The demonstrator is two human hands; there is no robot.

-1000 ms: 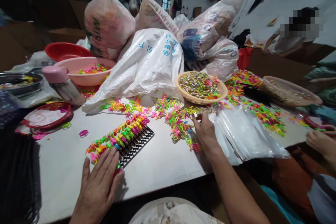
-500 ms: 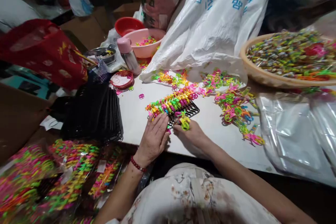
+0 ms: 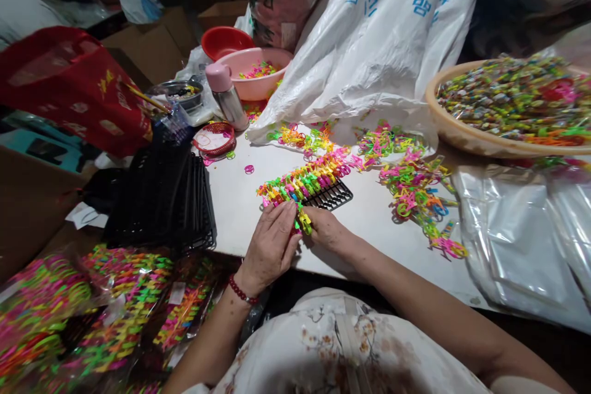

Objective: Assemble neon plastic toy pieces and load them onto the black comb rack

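Note:
A black plastic grid rack point(image 3: 333, 195) lies on the white table, with rows of small bright plastic toys point(image 3: 295, 181) fixed along its far and left part. My left hand point(image 3: 270, 237) is closed at the rack's near left corner, its fingers together; the thumb side is partly hidden. Close against those fingertips, my right hand point(image 3: 327, 228) pinches a small yellow-green plastic toy point(image 3: 303, 220) at the rack's near edge. What else its curled fingers hold is hidden. Loose toys point(image 3: 406, 188) lie in a heap right of the rack.
Black racks point(image 3: 161, 203) are stacked at the left. Behind stand a thermos point(image 3: 226, 95), a pink basin point(image 3: 268, 87) and a white woven sack point(image 3: 360, 55). A tan basin point(image 3: 496, 146) and clear plastic bags point(image 3: 521, 228) are at the right. Bagged toys point(image 3: 124, 308) lie lower left.
My right hand has moved slightly left with the yellow-green toy, bringing it down to the rack's edge beside my left fingertips. My left hand has stayed nearly in place.

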